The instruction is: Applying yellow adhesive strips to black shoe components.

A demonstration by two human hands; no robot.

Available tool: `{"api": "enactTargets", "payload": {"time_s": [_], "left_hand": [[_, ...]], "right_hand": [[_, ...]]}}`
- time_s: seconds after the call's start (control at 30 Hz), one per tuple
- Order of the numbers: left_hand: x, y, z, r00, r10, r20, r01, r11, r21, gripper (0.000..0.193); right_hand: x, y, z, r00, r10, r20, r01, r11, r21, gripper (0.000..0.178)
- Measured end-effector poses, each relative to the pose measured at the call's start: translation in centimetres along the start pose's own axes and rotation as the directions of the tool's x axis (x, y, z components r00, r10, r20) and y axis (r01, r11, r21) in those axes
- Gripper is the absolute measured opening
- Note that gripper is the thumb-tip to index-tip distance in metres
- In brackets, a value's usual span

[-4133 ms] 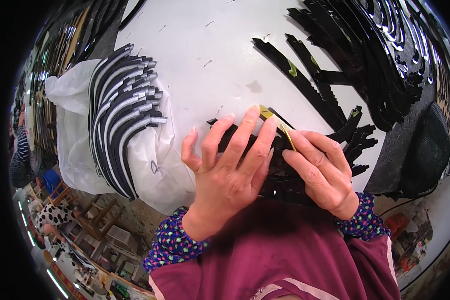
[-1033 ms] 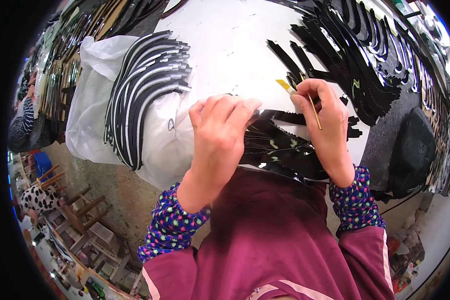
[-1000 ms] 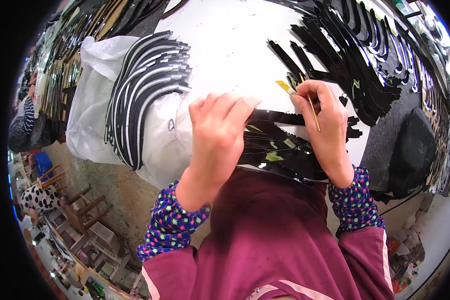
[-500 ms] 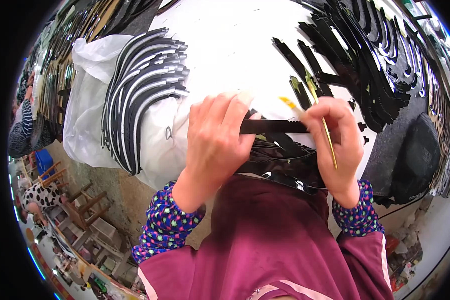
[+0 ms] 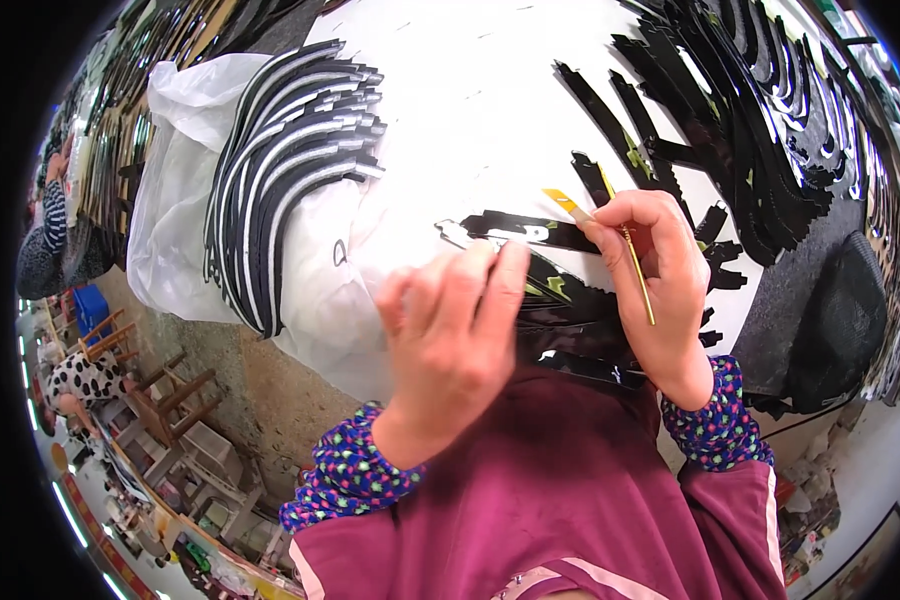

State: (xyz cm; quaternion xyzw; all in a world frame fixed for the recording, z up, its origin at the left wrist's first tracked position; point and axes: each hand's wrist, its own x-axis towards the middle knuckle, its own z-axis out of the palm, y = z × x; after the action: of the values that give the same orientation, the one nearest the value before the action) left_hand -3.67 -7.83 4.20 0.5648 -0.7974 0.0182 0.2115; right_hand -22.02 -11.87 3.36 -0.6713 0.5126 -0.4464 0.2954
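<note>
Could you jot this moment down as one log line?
left hand: blurred, at black strips, grip unclear; right hand: holding thin yellow stick and yellow-tipped piece; left side: curved striped strips on white plastic

Black strips (image 5: 582, 335) glossy, tabletop (image 5: 470, 125) smooth, plastic sheet (image 5: 175, 205) crinkled, maroon garment (image 5: 560, 490) matt cloth

Workshop, mfg. type. White worktable (image 5: 470, 130) w/ piles of black strips (image 5: 725, 135); wooden stool (image 5: 156, 415) & co-worker (image 5: 44, 258) on L side.

White bench (image 5: 470, 130); black strips (image 5: 712, 110) at right; curved bands (image 5: 255, 190) striped black and grey-white at left; golden-yellow rod (image 5: 641, 278); maroon garment (image 5: 560, 480); navy sleeves (image 5: 350, 468) flecked pink and green.
</note>
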Motion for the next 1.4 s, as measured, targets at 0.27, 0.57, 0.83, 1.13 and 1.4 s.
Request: {"api": "enactTargets", "payload": {"time_s": [0.27,0.57,0.83,1.13,1.4], "left_hand": [[-1.6,0.8,0.9,0.995,-0.094,0.031,0.093,0.994,0.057,0.043],[-2.2,1.0,1.1,0.990,-0.142,-0.015,0.143,0.986,0.086,0.041],[-0.3,1.6,1.5,0.980,-0.191,0.058,0.186,0.979,0.085,0.045],[-0.5,0.6,1.7,0.987,-0.154,0.048,0.149,0.985,0.087,0.043],[-1.4,0.6,0.5,0.987,-0.145,0.066,0.127,0.968,0.218,0.043]], "right_hand": [[1.3,-0.3,0.3,0.988,0.008,0.154,-0.038,0.981,0.192,0.022],[2.1,0.4,0.5,0.924,-0.139,0.357,0.099,0.987,0.130,0.026],[1.1,1.2,0.2,0.988,0.077,0.133,-0.098,0.983,0.155,0.023],[1.8,0.5,1.1,0.989,-0.020,0.145,-0.009,0.980,0.197,0.022],[2.6,0.7,2.0,0.975,-0.085,0.204,0.060,0.990,0.125,0.022]]}}
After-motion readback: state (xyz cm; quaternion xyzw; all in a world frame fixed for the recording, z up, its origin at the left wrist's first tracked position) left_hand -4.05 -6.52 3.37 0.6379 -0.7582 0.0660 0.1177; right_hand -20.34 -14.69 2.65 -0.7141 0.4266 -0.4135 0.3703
